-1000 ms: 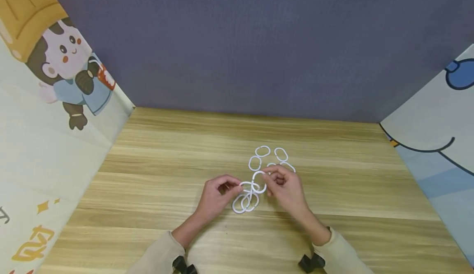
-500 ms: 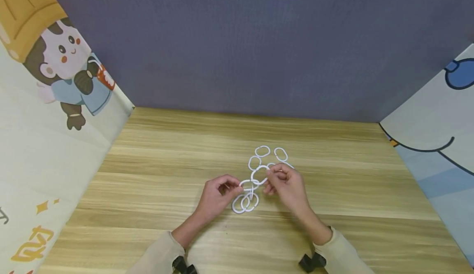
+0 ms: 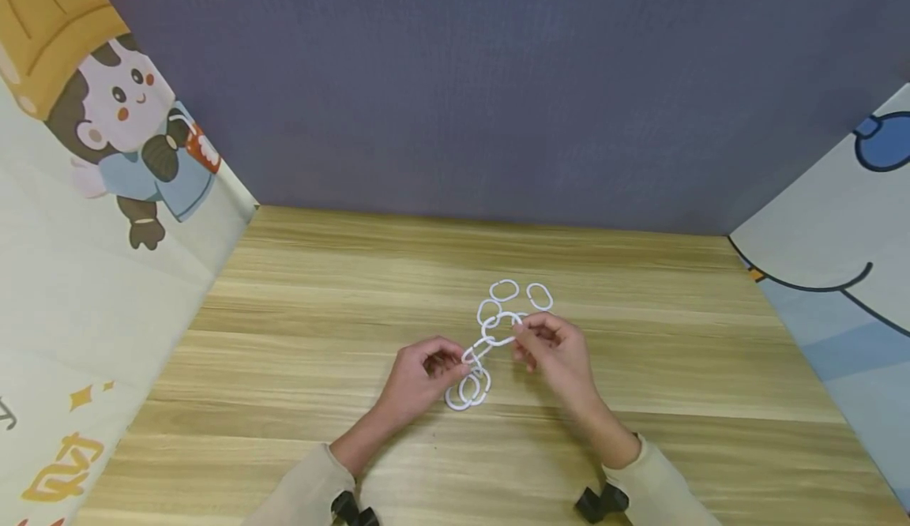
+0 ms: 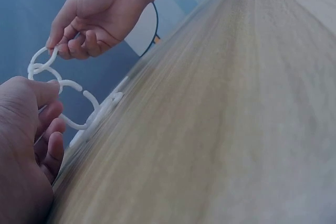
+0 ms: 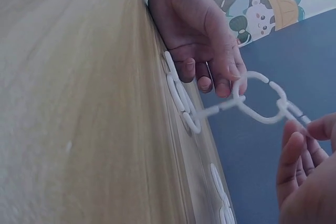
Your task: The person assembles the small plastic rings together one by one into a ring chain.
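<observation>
White plastic chain links, each an oval with a small gap, hang joined between my two hands. My left hand (image 3: 424, 370) pinches one link (image 5: 262, 120) between thumb and fingertips. The thumb and index finger of my right hand (image 3: 559, 354) pinch the neighbouring link (image 3: 503, 314), which is hooked through the left one and held above the table. Below the left fingertips, more joined links (image 3: 458, 408) trail down onto the wood. In the left wrist view the left thumb covers part of its link.
Beyond the hands, several more white links lie on the wooden table (image 3: 327, 289), among them one link (image 3: 505, 280) at the back and another link (image 3: 550, 298) to its right. Some are partly hidden by the right hand. A dark blue-grey panel (image 3: 455, 99) stands behind the table.
My right hand has moved slightly away and to the right, drawing its link with it. The left hand's link has tilted toward it, while the left hand has hardly moved.
</observation>
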A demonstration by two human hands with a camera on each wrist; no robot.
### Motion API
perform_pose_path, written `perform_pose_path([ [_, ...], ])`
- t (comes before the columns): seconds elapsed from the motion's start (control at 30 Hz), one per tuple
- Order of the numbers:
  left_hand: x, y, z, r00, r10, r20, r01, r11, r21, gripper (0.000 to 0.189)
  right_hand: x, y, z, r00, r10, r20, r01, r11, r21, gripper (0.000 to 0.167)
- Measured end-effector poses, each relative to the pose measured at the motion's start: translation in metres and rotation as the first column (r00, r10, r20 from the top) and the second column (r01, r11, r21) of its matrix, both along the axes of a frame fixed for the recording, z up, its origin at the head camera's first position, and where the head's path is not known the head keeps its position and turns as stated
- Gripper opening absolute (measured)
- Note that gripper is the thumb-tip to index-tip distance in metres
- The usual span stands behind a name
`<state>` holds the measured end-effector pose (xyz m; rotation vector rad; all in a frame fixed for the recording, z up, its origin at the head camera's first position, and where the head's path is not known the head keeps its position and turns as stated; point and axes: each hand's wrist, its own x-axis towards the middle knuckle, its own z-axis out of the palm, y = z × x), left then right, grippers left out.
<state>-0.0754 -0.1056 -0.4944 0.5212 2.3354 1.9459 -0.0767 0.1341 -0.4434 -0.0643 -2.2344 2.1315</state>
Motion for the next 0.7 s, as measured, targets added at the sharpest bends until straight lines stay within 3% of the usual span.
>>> perform_pose_path([
  [0.23,0.000,-0.001,0.002,1.000,-0.006,-0.005,0.006,1.000,-0.001,0.019,0.002,0.000,-0.001,0.999,0.046,-0.026,-0.046,0.999,0.018,0.009],
  [0.53,0.001,-0.002,0.001,0.996,0.090,-0.027,-0.088,0.994,0.059,0.009,0.003,-0.004,-0.005,0.994,0.110,0.007,-0.110,0.994,0.013,0.010],
  [0.7,0.001,-0.002,0.003,0.995,0.100,-0.019,-0.099,0.992,0.077,0.011,0.004,-0.007,-0.011,0.983,0.175,0.061,-0.175,0.984,0.004,0.013],
])
